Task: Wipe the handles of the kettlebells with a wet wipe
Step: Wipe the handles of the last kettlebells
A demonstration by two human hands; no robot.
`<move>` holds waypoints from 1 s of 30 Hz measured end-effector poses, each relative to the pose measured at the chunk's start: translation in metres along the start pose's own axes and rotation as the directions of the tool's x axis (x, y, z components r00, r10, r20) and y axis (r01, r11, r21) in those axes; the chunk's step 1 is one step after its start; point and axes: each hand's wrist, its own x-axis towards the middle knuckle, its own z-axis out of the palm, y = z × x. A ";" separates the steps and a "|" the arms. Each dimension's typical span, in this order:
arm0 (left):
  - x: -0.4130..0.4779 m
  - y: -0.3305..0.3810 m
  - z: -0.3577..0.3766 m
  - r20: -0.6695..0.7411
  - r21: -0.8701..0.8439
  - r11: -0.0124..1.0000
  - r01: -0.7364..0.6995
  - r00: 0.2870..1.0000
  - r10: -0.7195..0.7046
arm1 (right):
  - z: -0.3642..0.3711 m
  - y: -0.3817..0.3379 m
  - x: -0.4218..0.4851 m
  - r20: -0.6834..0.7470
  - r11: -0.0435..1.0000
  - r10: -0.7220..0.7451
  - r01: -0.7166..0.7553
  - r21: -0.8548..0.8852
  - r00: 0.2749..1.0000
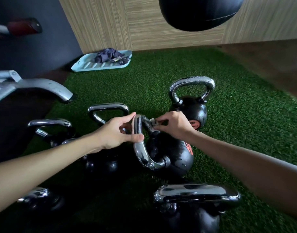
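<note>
Right hand [174, 126] pinches one wipe [154, 123] against one handle [139, 151] — left hand [116, 132] grips it.

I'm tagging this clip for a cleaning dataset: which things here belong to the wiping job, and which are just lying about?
Job: wet wipe, pinched by right hand; tilted kettlebell, its handle gripped by left hand; upright kettlebell behind.
Lying about: blue tray; dark cloth in it; black bag hanging above; grey machine leg.

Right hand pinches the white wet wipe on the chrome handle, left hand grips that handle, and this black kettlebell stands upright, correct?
Not upright: the head view shows the black kettlebell tipped over. The rest holds: right hand pinches the white wet wipe on the chrome handle, left hand grips it.
</note>
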 end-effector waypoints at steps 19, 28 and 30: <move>0.007 0.009 -0.017 0.067 0.300 0.954 -0.011 0.998 -0.010 | 0.001 -0.037 0.008 -0.101 0.948 0.047 -0.012 0.318 0.994; 0.004 0.003 -0.021 0.035 0.361 0.933 0.016 0.999 -0.030 | -0.012 -0.058 -0.056 0.125 0.921 -0.043 -0.009 0.389 0.991; 0.002 0.004 -0.021 0.011 0.391 0.920 0.024 0.999 -0.030 | -0.013 -0.061 -0.057 0.153 0.901 -0.032 -0.038 0.433 0.988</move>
